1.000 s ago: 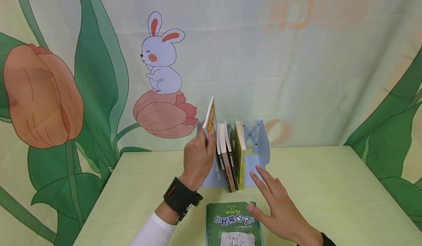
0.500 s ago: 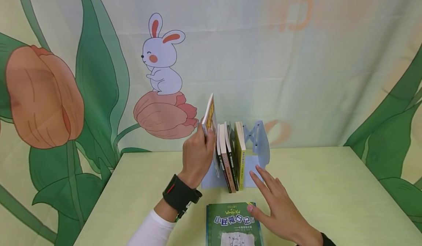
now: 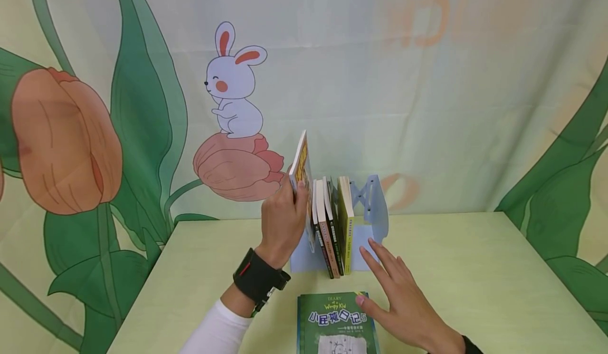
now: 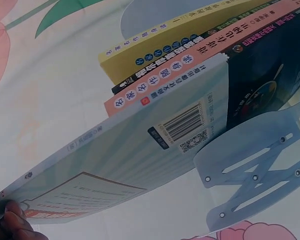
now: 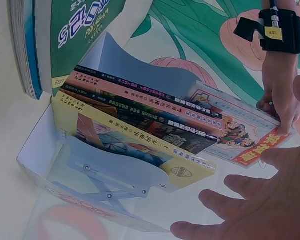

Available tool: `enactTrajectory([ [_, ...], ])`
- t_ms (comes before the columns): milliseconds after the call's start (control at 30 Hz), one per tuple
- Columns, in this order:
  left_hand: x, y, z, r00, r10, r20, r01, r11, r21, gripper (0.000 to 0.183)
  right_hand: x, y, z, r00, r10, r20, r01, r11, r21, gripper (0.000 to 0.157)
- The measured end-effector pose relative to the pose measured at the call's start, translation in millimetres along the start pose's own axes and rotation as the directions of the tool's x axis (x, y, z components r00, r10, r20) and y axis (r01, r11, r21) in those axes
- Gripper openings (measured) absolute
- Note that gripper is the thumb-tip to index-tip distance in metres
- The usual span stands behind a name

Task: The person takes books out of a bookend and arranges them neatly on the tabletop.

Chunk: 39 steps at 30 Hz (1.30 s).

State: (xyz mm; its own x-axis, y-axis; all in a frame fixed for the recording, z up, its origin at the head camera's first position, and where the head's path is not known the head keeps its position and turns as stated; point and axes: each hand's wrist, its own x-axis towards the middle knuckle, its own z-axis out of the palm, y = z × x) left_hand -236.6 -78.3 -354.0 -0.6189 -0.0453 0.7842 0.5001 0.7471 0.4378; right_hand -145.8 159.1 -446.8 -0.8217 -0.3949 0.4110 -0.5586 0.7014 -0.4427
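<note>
My left hand (image 3: 282, 219) grips a thin paperback book (image 3: 304, 159) by its upper end, thumb on the cover side. In the left wrist view the pale blue back cover (image 4: 125, 160) shows a barcode. That book stands higher than the row beside it, at the left end of a blue metal bookend (image 3: 379, 206). To its right lean several upright books, a pink-spined book (image 3: 326, 232) and a yellow book (image 3: 349, 232) among them. With fingers spread, my right hand (image 3: 408, 301) hovers right of the yellow book, its thumb overlapping a green book's corner in the head view.
The green book (image 3: 328, 317) lies flat on top of another book at the near edge of the pale green table (image 3: 475, 269). Behind the table hangs a printed curtain (image 3: 332, 79) with tulips and a rabbit. A black band (image 3: 258, 275) circles the left wrist.
My left hand has raised the thin book a little higher above the row. The right hand keeps its place, and the other books stay put.
</note>
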Motion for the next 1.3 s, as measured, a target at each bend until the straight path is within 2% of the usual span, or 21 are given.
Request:
enactTrajectory([
  [600, 8.1, 5.1, -12.7, 0.998, 0.013, -0.067, -0.014, 1.0, -0.016, 0.026, 0.8, 0.2, 1.1, 1.0, -0.008, -0.013, 0.008, 1.0, -0.005, 0.081],
  [733, 9.4, 6.9, -15.2, 0.996, 0.028, -0.087, -0.029, 1.0, -0.01, 0.026, 1.3, -0.8, -0.3, 1.0, -0.003, 0.002, 0.003, 1.0, -0.004, 0.082],
  [900, 11.9, 9.0, -19.8, 0.99, 0.062, -0.129, -0.063, 0.998, -0.003, 0.024, 1.4, -0.4, 0.6, 1.0, -0.014, -0.019, 0.014, 1.0, 0.001, 0.081],
  [1300, 10.7, 14.7, -32.7, 0.979, 0.06, -0.195, -0.077, 0.994, -0.081, 0.023, 3.0, -3.1, -1.5, 0.999, -0.009, -0.031, 0.009, 1.0, 0.003, 0.081],
])
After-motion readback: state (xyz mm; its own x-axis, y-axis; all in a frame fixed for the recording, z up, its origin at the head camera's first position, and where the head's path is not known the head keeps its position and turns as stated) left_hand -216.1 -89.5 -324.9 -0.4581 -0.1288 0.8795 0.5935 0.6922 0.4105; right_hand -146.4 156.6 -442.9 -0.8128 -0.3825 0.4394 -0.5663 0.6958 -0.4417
